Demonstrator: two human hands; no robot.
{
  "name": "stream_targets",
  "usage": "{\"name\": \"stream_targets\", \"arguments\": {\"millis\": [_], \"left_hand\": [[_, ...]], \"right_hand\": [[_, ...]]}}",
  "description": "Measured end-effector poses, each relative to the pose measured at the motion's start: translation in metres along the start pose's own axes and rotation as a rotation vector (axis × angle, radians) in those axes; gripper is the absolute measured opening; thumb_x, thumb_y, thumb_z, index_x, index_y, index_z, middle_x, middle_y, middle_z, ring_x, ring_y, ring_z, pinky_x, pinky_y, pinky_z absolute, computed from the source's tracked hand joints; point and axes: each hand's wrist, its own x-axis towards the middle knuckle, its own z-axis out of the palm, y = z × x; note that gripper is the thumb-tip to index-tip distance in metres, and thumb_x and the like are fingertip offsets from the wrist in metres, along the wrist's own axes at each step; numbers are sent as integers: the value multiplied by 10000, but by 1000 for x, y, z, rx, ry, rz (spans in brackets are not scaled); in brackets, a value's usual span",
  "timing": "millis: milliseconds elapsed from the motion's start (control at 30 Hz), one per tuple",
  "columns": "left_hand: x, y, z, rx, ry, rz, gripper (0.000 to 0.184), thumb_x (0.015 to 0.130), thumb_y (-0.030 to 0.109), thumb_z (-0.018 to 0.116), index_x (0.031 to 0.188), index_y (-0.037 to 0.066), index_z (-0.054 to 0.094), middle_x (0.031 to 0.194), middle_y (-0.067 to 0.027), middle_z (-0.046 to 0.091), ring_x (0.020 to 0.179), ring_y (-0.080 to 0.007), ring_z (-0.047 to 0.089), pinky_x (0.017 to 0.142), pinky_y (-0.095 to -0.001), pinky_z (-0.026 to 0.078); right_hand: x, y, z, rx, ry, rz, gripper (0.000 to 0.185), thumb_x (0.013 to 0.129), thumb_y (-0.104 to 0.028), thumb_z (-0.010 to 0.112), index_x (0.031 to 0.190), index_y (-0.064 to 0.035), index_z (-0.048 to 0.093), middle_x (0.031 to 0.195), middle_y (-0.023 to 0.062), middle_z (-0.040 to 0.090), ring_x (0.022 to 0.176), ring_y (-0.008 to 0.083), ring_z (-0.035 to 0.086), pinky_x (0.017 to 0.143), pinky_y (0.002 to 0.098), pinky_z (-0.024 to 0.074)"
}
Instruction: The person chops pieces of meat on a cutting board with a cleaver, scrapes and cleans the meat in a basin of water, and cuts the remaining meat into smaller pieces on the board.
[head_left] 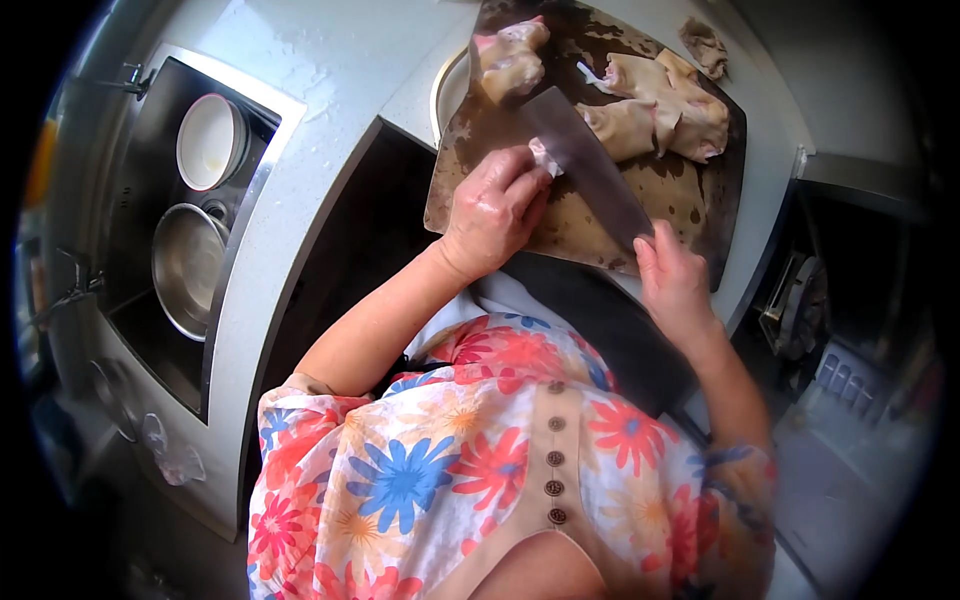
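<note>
My right hand (670, 265) grips the handle of a wide-bladed cleaver (585, 160), whose blade reaches up and left over a wet cutting board (570, 215). Near the blade's edge, my left hand (495, 205) is closed on a small pale piece of meat (545, 157) at its fingertips. Behind the blade, at the board's upper left, lies a chunk of skin-on meat (510, 60). Larger skin-on pieces (690, 110) rest to the right of the blade, partly overlapping each other.
At left, a sink (135, 300) holds a white bowl (208, 145) and a metal bowl (185, 265). A crumpled brown cloth (704, 47) lies beyond the board. A round rim shows under the board's left edge. Dark open compartments flank the counter.
</note>
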Motion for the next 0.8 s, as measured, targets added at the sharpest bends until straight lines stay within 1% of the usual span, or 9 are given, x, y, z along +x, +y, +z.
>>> {"name": "stream_targets", "arguments": {"millis": [200,300,400,433,533,633,733,767,800], "left_hand": [[1,4,3,10,-73,45,257,667,6,696,908,33,611,937,-118,567,806,-275,587,681,-344,503],[5,4,1,-40,9,-43,297,669,15,704,948,35,605,933,-121,567,795,-280,595,667,-348,509],[9,2,4,-29,12,-126,322,666,20,710,967,41,597,931,-124,566,775,-281,603,651,-349,513],[9,-2,7,2,27,-91,267,669,15,705,915,46,606,908,-119,567,750,-276,602,627,-344,512],[9,-6,9,41,-1,-64,203,674,11,700,851,52,609,881,-114,568,747,-279,598,614,-342,507],[11,-7,10,39,63,-45,157,682,11,695,800,62,605,834,-101,572,702,-271,596,586,-337,500],[13,-11,11,61,67,-92,150,683,15,696,782,72,599,798,-92,571,654,-261,592,563,-335,494],[15,-9,10,50,56,-134,139,686,25,700,762,75,595,763,-84,562,618,-254,583,542,-336,487],[16,-9,9,45,56,-131,139,684,24,699,760,75,594,760,-83,559,618,-255,582,541,-337,485]], "right_hand": [[-7,-1,-2,-38,-30,59,144,880,-97,545,982,-29,469,748,178,599,648,376,591,542,445,458],[-5,-3,-1,-25,-29,43,149,877,-97,549,979,-28,465,726,178,592,641,382,586,539,450,454],[0,-4,-4,-43,-46,19,147,877,-96,550,973,-29,461,702,181,583,634,385,582,533,452,450],[4,-6,-4,-51,-52,17,145,877,-96,549,970,-30,460,696,182,580,633,384,581,532,452,450],[16,-9,3,-75,-49,-3,139,879,-97,547,963,-30,458,685,183,576,630,384,580,530,452,450],[32,-14,8,-96,-38,-54,138,875,-95,549,962,-30,463,707,177,584,637,377,584,538,446,458],[28,-11,6,-106,5,-117,135,866,-83,551,963,-31,473,749,168,594,649,366,589,552,431,469],[25,-9,5,-106,23,-141,133,863,-77,551,963,-32,476,763,164,597,653,363,591,557,426,473],[17,-6,4,-119,22,-111,133,860,-72,550,965,-32,478,773,163,597,656,361,592,561,422,476]]}}
